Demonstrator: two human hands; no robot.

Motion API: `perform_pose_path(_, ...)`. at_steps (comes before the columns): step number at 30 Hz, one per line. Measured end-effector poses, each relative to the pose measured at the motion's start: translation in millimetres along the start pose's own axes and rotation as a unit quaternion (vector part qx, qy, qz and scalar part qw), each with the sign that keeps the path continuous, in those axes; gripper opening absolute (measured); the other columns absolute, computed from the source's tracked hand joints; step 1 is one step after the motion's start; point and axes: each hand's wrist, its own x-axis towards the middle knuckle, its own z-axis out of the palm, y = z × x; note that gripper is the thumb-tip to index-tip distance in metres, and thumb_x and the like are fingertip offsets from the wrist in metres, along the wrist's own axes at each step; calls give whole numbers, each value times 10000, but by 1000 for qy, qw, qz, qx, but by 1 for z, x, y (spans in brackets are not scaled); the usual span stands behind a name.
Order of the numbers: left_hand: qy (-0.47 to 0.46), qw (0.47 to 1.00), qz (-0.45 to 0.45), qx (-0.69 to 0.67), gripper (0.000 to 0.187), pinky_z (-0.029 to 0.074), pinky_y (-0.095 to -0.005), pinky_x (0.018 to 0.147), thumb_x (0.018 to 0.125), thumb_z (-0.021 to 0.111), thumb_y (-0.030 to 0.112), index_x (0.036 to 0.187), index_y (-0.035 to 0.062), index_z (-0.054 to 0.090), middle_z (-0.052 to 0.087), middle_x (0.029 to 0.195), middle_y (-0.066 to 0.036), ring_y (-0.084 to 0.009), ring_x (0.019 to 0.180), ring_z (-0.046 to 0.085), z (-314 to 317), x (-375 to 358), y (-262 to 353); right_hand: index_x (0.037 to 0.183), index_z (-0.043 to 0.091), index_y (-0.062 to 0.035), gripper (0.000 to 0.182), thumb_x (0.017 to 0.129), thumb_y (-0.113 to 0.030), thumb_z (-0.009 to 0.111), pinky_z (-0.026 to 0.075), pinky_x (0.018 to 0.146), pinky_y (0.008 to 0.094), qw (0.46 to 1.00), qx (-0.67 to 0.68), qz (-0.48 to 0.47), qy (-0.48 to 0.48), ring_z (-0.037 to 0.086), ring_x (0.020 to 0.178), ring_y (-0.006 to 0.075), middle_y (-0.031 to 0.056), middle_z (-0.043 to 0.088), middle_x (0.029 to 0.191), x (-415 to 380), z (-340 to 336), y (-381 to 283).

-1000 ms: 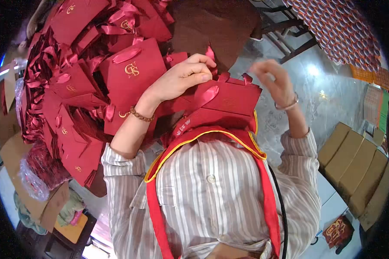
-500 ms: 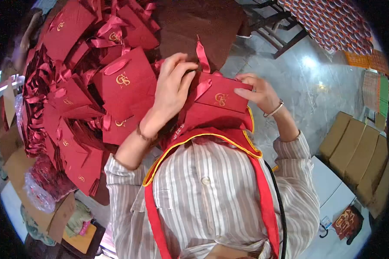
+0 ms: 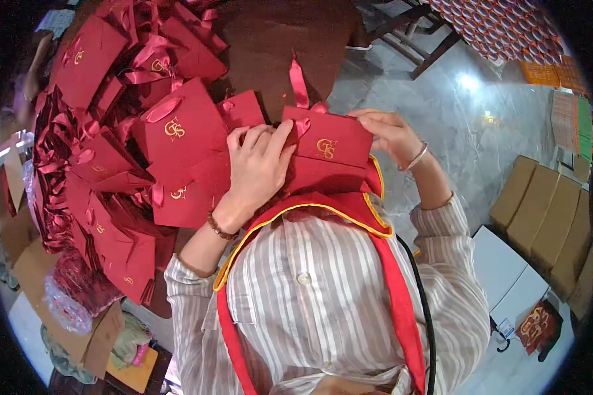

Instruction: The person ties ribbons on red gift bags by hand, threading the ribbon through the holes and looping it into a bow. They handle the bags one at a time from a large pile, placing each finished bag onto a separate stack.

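A red paper bag [image 3: 339, 141] with a gold monogram and a pink ribbon lies in front of my apron. My right hand [image 3: 385, 131] pinches its upper right corner. My left hand [image 3: 259, 161] rests at the bag's left edge, fingers bent and fingertips on its upper left corner; the thumb is hidden. Left of that hand, a large heap of similar red bags [image 3: 178, 131] with pink ribbons covers the brown surface. One pink ribbon [image 3: 298, 82] stands up behind the bag between my hands.
Brown cloth [image 3: 277, 39] covers the surface ahead. A dark wooden stand [image 3: 435, 56] is at the upper right, beside a patterned stack [image 3: 501, 29]. Cardboard boxes [image 3: 540, 217] and a white box [image 3: 507, 273] stand on the right. Clear plastic wrapping [image 3: 66, 306] lies at lower left.
My left hand has come down from above onto the bag's left side. The bag's face has tilted more into view, and my right hand has shifted slightly along its top corner.
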Motion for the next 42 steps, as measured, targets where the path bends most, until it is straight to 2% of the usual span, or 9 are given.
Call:
perform_pose_path(9,79,994,76,15,238,403,-324,782,812,560,55,1050,42,576,599,797,-53,-154,741,587,-10,15,-10,966,617,30,329,827,-268,600,424,818,279,958,-234,-167,-6,550,944,183,96,578,1081,7,-6,9)
perform_pose_path(10,-29,975,-101,-195,250,418,-288,712,827,552,59,1075,30,554,589,789,-50,-134,703,578,-22,21,-3,949,614,38,317,822,-252,607,419,827,283,957,-237,-166,12,552,938,196,115,580,1074,7,-4,7)
perform_pose_path(11,-134,871,-270,-388,263,433,-253,642,841,545,62,1100,17,533,579,781,-46,-113,666,569,-29,24,1,949,614,38,317,822,-252,607,419,827,283,957,-237,-166,12,552,938,196,115,580,1074,6,-5,7)
perform_pose_path(15,-309,695,-242,-602,312,423,-211,564,838,555,56,1144,22,506,555,759,-57,-102,607,536,-50,10,-20,948,604,42,262,829,-190,582,429,819,289,978,-167,-109,55,562,912,195,141,582,1046,-1,1,-8)
perform_pose_path(20,-170,529,-144,-819,388,490,-353,747,867,466,156,1141,-119,462,600,1007,-224,-281,794,614,-68,-7,-42,1057,582,34,343,895,-245,466,470,771,277,988,-117,-100,-23,545,956,134,64,526,1119,6,-7,3)
perform_pose_path(25,8,591,-181,-786,320,469,-342,827,856,490,68,1143,-74,501,594,1058,-197,-268,930,602,-65,6,-24,1083,565,50,334,889,-202,463,497,815,306,985,-101,-109,-87,551,1014,168,87,529,1120,18,-3,-8)
perform_pose_path(33,173,943,-143,-244,197,379,-281,841,890,463,72,943,-4,636,564,918,-71,-166,906,495,-72,12,-33,1077,573,46,316,881,-177,468,501,789,294,979,-102,-140,-107,552,995,159,90,535,1106,17,3,-9)
perform_pose_path(36,215,923,-102,-302,184,403,-314,834,857,492,77,912,-16,640,600,920,-111,-228,906,544,-82,11,-37,1073,576,44,313,874,-176,477,498,771,286,980,-91,-142,-106,553,983,156,87,537,1104,13,8,-12)
perform_pose_path(42,-134,863,17,-487,124,443,-360,756,769,605,81,841,-8,653,655,833,-120,-261,796,621,-94,-7,-22,1058,583,34,306,862,-184,497,489,746,265,939,-188,-255,-133,552,981,154,79,543,1103,17,-1,-7)
